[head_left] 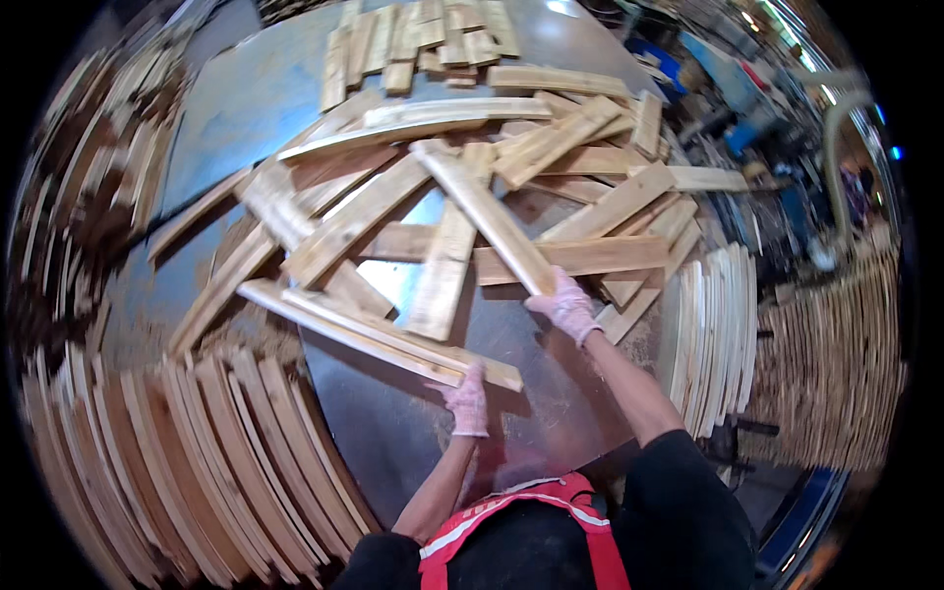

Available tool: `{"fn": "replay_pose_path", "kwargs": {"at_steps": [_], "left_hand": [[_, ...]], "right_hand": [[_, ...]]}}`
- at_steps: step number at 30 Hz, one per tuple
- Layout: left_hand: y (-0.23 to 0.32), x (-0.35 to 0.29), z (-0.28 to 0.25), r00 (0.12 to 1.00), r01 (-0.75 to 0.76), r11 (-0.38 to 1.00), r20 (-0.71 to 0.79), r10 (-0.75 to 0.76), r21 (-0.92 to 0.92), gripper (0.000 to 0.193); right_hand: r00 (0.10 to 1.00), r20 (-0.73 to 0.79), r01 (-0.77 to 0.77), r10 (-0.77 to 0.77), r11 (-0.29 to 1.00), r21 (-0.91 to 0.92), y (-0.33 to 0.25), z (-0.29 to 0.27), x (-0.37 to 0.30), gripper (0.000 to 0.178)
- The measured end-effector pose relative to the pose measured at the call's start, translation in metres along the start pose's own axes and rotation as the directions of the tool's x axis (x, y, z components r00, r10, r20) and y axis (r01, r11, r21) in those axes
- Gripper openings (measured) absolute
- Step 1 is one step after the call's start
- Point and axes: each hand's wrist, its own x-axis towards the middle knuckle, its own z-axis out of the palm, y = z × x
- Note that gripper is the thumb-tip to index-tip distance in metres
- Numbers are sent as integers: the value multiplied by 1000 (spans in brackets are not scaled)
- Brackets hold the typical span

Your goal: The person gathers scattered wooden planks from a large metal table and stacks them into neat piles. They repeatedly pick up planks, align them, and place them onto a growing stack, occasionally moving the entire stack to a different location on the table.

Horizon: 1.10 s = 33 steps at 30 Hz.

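My left hand (pixel 464 401), in a pink glove, is closed on the near ends of two narrow wooden boards (pixel 359 329) lying side by side. They slant up to the left over the metal table. My right hand (pixel 567 311), gloved alike, grips the near end of another wooden board (pixel 487 218). That board points away and to the left, its far end over a loose heap of boards. Under it, a wider plank (pixel 610 256) runs crosswise just beyond my right hand. The undersides of both hands are hidden.
Metal table (pixel 492 433) carries the jumbled heap, with short planks (pixel 403 44) at its far end. Upright rows of boards stand at the near left (pixel 216 462) and right (pixel 718 334). More stacked wood (pixel 836 364) lies farther right, beyond which is cluttered machinery (pixel 747 118).
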Motion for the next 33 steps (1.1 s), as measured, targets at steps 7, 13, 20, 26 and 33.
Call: {"fn": "replay_pose_path", "kwargs": {"at_steps": [7, 13, 20, 26, 33], "left_hand": [[-3, -32, -104, 792, 449, 876, 534, -297, -178, 46], [5, -8, -137, 910, 404, 752, 312, -273, -522, 31], [50, -39, -99, 973, 224, 953, -108, -205, 205, 64], [102, -12, -84, 959, 111, 989, -249, -133, -99, 70], [95, 54, -21, 851, 274, 864, -524, -13, 423, 111]], "right_hand": [[870, 447, 19, -209, 920, 392, -7, 19, -120, 66], [569, 588, 486, -574, 812, 323, -62, 76, -179, 81], [841, -73, 529, -536, 843, -94, -126, 91, 33, 75], [972, 183, 156, -149, 987, -27, -93, 108, 52, 110], [964, 263, 113, -42, 959, -261, -42, 97, 18, 100]]}}
